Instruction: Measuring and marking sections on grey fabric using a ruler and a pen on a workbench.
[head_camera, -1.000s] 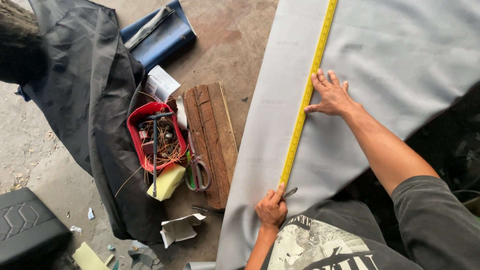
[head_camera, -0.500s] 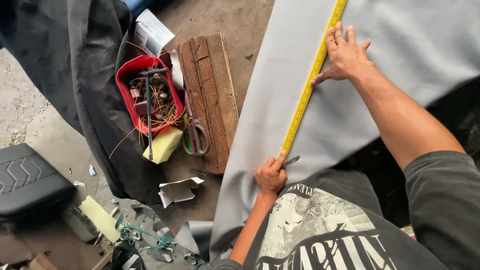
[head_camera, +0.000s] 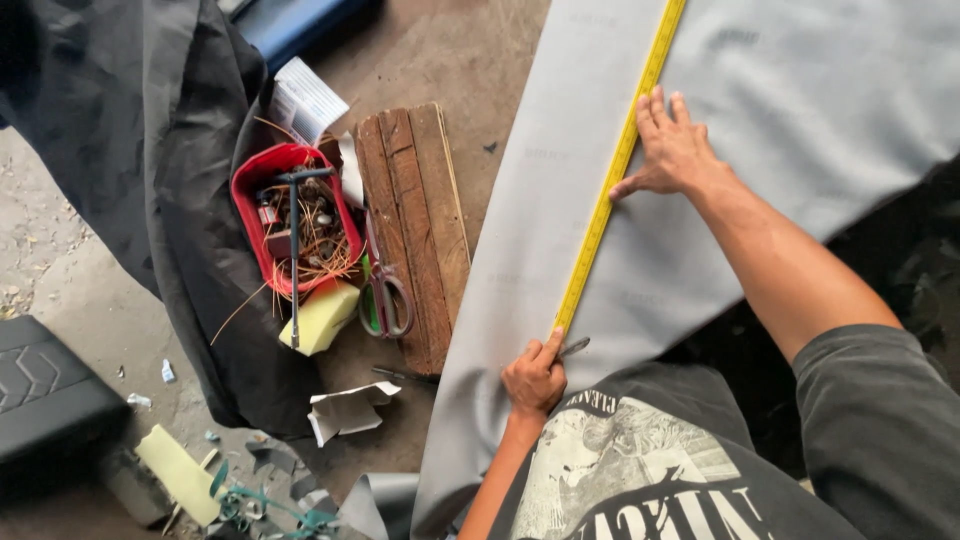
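Head view: we press the yellow measuring tape (head_camera: 610, 190) flat on the grey sheet (head_camera: 800, 120), frame centre. Right hand (head_camera: 672, 148) is spread open on the tape's edge; left hand (head_camera: 535, 375) pinches its lower end along with a marking tool (head_camera: 574, 346). Step: measuring. Next calls for a steady mark.

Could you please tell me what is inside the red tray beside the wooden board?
The red tray holds tangled orange-brown strands, small bits and a T-handled tool lying across it. Whatever lies beneath the tangle is covered.
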